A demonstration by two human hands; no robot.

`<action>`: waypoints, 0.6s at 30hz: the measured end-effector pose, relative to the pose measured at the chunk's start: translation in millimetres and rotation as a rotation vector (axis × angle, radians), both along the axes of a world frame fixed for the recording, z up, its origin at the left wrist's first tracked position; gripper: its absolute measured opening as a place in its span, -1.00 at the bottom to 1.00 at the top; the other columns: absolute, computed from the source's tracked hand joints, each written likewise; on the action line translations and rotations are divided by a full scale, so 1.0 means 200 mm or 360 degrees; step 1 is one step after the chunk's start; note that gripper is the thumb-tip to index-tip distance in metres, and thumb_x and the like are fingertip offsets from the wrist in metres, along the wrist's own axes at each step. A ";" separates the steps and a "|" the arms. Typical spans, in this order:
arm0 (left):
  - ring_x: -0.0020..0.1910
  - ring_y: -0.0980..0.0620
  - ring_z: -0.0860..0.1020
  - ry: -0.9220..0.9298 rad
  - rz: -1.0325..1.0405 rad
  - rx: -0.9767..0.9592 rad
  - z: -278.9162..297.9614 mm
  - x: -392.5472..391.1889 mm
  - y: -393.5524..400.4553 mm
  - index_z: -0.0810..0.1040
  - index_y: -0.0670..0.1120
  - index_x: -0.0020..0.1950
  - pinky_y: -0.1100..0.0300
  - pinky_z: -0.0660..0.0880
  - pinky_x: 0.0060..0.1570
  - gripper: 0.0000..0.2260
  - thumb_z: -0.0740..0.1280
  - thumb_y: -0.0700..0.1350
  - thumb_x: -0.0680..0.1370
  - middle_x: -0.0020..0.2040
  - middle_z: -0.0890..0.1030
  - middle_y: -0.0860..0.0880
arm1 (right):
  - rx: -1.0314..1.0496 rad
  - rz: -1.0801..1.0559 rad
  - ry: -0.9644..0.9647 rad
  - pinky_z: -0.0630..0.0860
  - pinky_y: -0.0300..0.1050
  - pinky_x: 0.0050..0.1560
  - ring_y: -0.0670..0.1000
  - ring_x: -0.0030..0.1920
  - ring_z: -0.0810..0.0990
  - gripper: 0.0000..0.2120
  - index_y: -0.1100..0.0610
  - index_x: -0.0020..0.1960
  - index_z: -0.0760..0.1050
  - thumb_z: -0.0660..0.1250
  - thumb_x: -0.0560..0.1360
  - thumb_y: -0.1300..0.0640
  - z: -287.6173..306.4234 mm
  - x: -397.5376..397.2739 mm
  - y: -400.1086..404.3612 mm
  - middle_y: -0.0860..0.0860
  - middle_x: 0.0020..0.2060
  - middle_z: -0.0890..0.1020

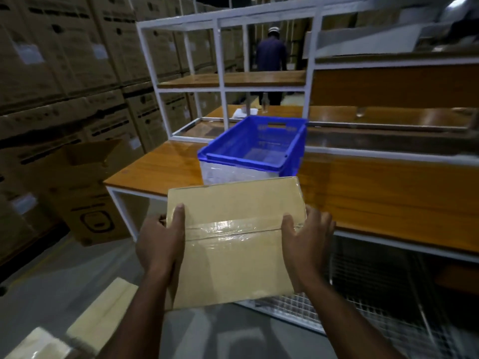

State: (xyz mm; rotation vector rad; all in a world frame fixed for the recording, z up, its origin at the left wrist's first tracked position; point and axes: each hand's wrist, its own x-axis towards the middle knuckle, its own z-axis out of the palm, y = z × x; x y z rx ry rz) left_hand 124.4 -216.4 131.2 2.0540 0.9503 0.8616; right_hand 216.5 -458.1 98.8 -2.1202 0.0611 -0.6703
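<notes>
Cardboard box (233,237), sealed with clear tape across its top, is held in the air before the near edge of the wooden counter (375,195), the left hand (159,244) and right hand (308,242) gripping its opposite sides, thumbs curled over the top. A blue crate (254,141) sits just beyond the box, toward the counter's left end. Stacked cartons (64,60) line the left, and a person (271,58) stands behind the white shelving (220,55).

Stacked cartons (64,60) wall in the left side above a grey floor (64,268). Ahead, in dim light, stands a white-framed bench (155,174) with orange wooden boards and shelves (259,79).
</notes>
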 end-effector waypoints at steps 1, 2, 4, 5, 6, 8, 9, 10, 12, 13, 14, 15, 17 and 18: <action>-0.25 0.01 0.54 0.0005 -0.0041 -0.0004 0.01 0.02 -0.08 0.66 -0.08 -0.03 0.14 0.33 -0.31 -0.52 0.26 0.32 0.57 -0.15 0.65 -0.04 | 0.0015 -0.0036 0.0009 0.47 0.08 0.11 0.10 0.14 0.39 -0.61 0.09 0.21 0.49 0.37 0.48 -0.09 0.00 0.00 -0.08 0.07 0.07 0.48; -0.27 0.03 0.53 0.0010 -0.0090 -0.0006 0.00 0.04 -0.16 0.66 -0.08 -0.06 0.14 0.35 -0.31 -0.52 0.26 0.32 0.56 -0.18 0.64 -0.03 | 0.0034 -0.0071 0.0014 0.46 0.08 0.11 0.10 0.15 0.38 -0.61 0.10 0.22 0.50 0.37 0.48 -0.09 0.00 0.00 -0.16 0.08 0.08 0.48; -0.23 -0.02 0.58 0.0002 -0.0179 -0.0008 0.00 0.09 -0.30 0.65 -0.06 -0.08 0.08 0.46 -0.23 -0.48 0.24 0.38 0.51 -0.18 0.65 -0.02 | 0.0031 -0.0162 0.0021 0.43 0.08 0.12 0.11 0.15 0.38 -0.60 0.12 0.22 0.51 0.38 0.48 -0.08 0.00 0.01 -0.33 0.10 0.08 0.48; -0.20 -0.02 0.60 -0.0008 -0.0236 -0.0013 0.00 0.12 -0.37 0.65 -0.03 -0.07 0.05 0.50 -0.17 -0.49 0.24 0.40 0.49 -0.16 0.66 0.00 | 0.0023 -0.0207 0.0022 0.43 0.08 0.13 0.12 0.15 0.38 -0.61 0.12 0.22 0.50 0.38 0.49 -0.08 0.01 0.03 -0.40 0.10 0.08 0.48; -0.18 -0.01 0.60 -0.0013 -0.0282 -0.0024 0.00 0.15 -0.44 0.64 0.00 -0.05 0.05 0.51 -0.14 -0.52 0.25 0.39 0.48 -0.13 0.66 0.01 | 0.0019 -0.0245 0.0022 0.44 0.09 0.13 0.12 0.16 0.38 -0.60 0.11 0.22 0.50 0.37 0.49 -0.09 0.02 0.04 -0.47 0.10 0.09 0.48; -0.17 0.02 0.60 -0.0045 -0.0363 -0.0006 0.02 0.21 -0.57 0.62 0.04 -0.05 0.05 0.53 -0.13 -0.54 0.27 0.41 0.44 -0.12 0.65 0.03 | 0.0000 -0.0329 0.0020 0.46 0.10 0.13 0.10 0.17 0.39 -0.58 0.10 0.23 0.48 0.34 0.50 -0.13 0.05 0.07 -0.60 0.08 0.12 0.47; -0.18 0.01 0.60 -0.0047 -0.0407 0.0035 0.03 0.26 -0.63 0.63 0.05 -0.04 0.04 0.54 -0.13 -0.51 0.26 0.44 0.40 -0.12 0.64 0.03 | -0.0005 -0.0382 0.0022 0.46 0.10 0.13 0.10 0.18 0.39 -0.57 0.10 0.24 0.48 0.33 0.50 -0.15 0.07 0.09 -0.67 0.07 0.13 0.46; -0.17 0.01 0.60 -0.0034 -0.0445 0.0072 0.03 0.30 -0.68 0.63 0.06 -0.03 0.03 0.55 -0.12 -0.48 0.25 0.46 0.38 -0.12 0.64 0.03 | -0.0007 -0.0422 0.0027 0.44 0.08 0.13 0.09 0.18 0.38 -0.57 0.10 0.25 0.47 0.31 0.51 -0.16 0.09 0.11 -0.72 0.06 0.14 0.45; -0.15 0.03 0.60 0.0008 -0.0541 0.0112 0.03 0.39 -0.77 0.63 0.06 0.04 0.04 0.57 -0.11 -0.42 0.25 0.49 0.35 -0.09 0.64 0.04 | -0.0014 -0.0502 0.0033 0.41 0.08 0.16 0.10 0.21 0.38 -0.56 0.08 0.28 0.45 0.30 0.52 -0.16 0.11 0.15 -0.82 0.08 0.18 0.45; -0.14 0.04 0.60 0.0008 -0.0598 0.0114 0.02 0.44 -0.82 0.63 0.06 0.07 0.03 0.58 -0.11 -0.40 0.26 0.50 0.34 -0.07 0.64 0.04 | -0.0022 -0.0553 0.0030 0.40 0.10 0.18 0.12 0.22 0.38 -0.56 0.08 0.29 0.45 0.31 0.52 -0.16 0.13 0.18 -0.87 0.09 0.19 0.45; -0.13 0.05 0.61 0.0015 -0.0650 0.0106 0.02 0.49 -0.86 0.63 0.06 0.10 0.04 0.58 -0.11 -0.39 0.28 0.50 0.33 -0.05 0.64 0.04 | -0.0030 -0.0604 0.0029 0.38 0.11 0.22 0.13 0.23 0.37 -0.55 0.08 0.29 0.45 0.31 0.52 -0.16 0.14 0.21 -0.91 0.10 0.20 0.45; -0.11 0.05 0.62 0.0005 -0.0705 0.0106 0.02 0.55 -0.90 0.63 0.07 0.13 0.04 0.58 -0.10 -0.39 0.30 0.48 0.32 -0.03 0.65 0.04 | -0.0037 -0.0648 0.0034 0.36 0.12 0.25 0.14 0.25 0.37 -0.55 0.09 0.30 0.45 0.32 0.52 -0.15 0.16 0.25 -0.95 0.11 0.21 0.45; -0.06 0.06 0.62 -0.0034 -0.0817 0.0090 0.02 0.66 -0.98 0.62 0.06 0.18 0.07 0.57 -0.09 -0.43 0.37 0.42 0.36 0.03 0.65 0.04 | -0.0064 -0.0700 0.0053 0.33 0.12 0.28 0.17 0.26 0.37 -0.54 0.12 0.31 0.45 0.34 0.52 -0.13 0.17 0.33 -1.02 0.13 0.21 0.45; -0.03 0.05 0.62 -0.0061 -0.0863 0.0078 0.02 0.72 -1.01 0.61 0.05 0.21 0.09 0.54 -0.07 -0.46 0.41 0.37 0.39 0.06 0.65 0.04 | -0.0085 -0.0717 0.0070 0.33 0.12 0.29 0.18 0.26 0.37 -0.53 0.13 0.32 0.44 0.35 0.52 -0.12 0.18 0.37 -1.04 0.14 0.22 0.45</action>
